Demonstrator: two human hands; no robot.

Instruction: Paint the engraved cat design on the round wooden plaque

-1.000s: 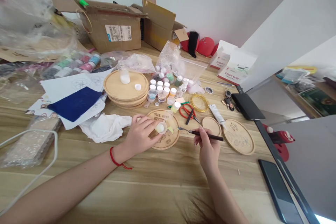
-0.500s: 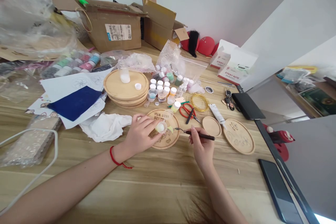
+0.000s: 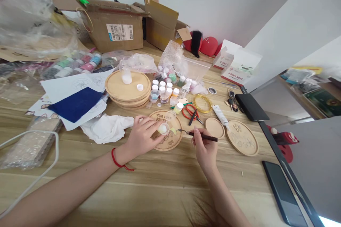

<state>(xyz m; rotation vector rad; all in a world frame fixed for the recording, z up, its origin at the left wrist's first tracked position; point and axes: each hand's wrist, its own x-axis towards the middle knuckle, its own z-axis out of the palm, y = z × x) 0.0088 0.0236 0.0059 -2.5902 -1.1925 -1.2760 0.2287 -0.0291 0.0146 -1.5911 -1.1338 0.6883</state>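
Observation:
My left hand [image 3: 146, 133] holds a small clear cup [image 3: 163, 128] with white contents, tilted over a round wooden tray [image 3: 176, 144]. Drawn lines and lettering mark the tray's inside, and a pale yellow-green patch [image 3: 173, 131] shows beside the cup. In my right hand [image 3: 204, 145] is a dark-handled tool with a thin metal tip [image 3: 206, 136], gripped like a pen. That tip points left, close to the yellow-green patch; whether it touches is too small to tell. A white-capped jar with yellow contents [image 3: 178, 108] stands just behind the tray.
Several white-capped jars [image 3: 162, 88], red-handled pliers [image 3: 189, 112] and gold wire [image 3: 202, 103] lie behind the tray. Stacked wooden plates [image 3: 119, 88] and a white cloth [image 3: 108, 129] are to the left. At right are a small round plate [image 3: 214, 128], a drawn-on plate [image 3: 249, 138] and a phone [image 3: 285, 193].
Almost nothing differs. Both hands keep their places over the tray, with the cup and the tool held as before.

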